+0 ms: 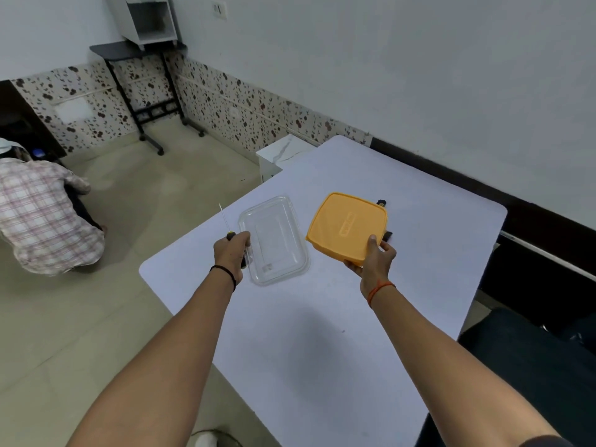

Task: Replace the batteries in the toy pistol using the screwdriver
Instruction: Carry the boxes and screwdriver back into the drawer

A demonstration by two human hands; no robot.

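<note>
The left hand is gripping the one screwdriver, and the right hand is holding one orange lid above the desk. One clear container is lying between them. The toy pistol is peeking out beyond the lid. Judging by this, setup is underway; next, put the lid down and reach for the pistol.

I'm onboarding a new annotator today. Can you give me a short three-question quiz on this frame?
1. True or false: the left hand grips the screwdriver.
2. What does the right hand hold? A) orange lid B) clear container C) batteries
3. Where is the clear container: on the white table or lifted?

Key: 1 true; 2 A; 3 on the table.
</note>
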